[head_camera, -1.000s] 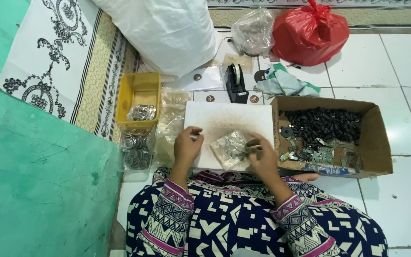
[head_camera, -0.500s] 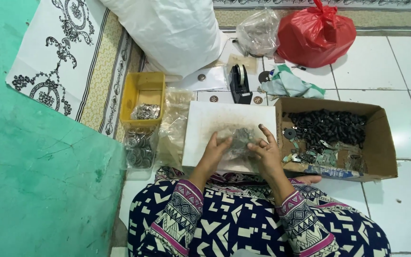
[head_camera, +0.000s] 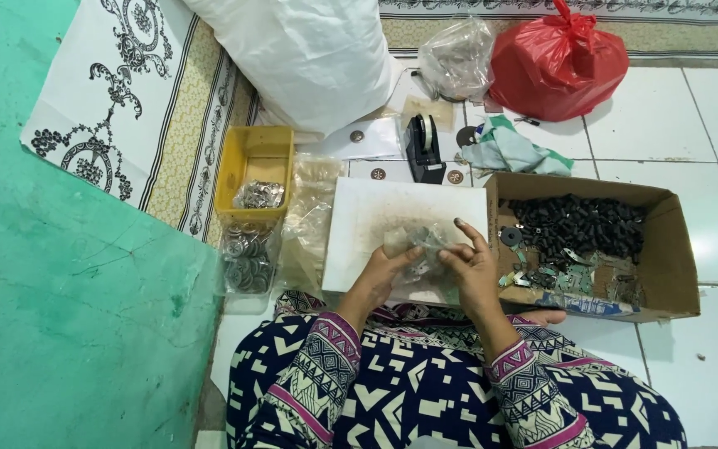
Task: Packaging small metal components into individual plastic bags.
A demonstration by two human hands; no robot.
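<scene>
Two hands, left hand and right hand, pinch small clear bag between them.

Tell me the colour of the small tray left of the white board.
Yellow; the tray shows best in the head view.

Both hands, left hand and right hand, grip a small clear plastic bag, seemingly holding metal parts, over a white board beside a cardboard box.
</scene>
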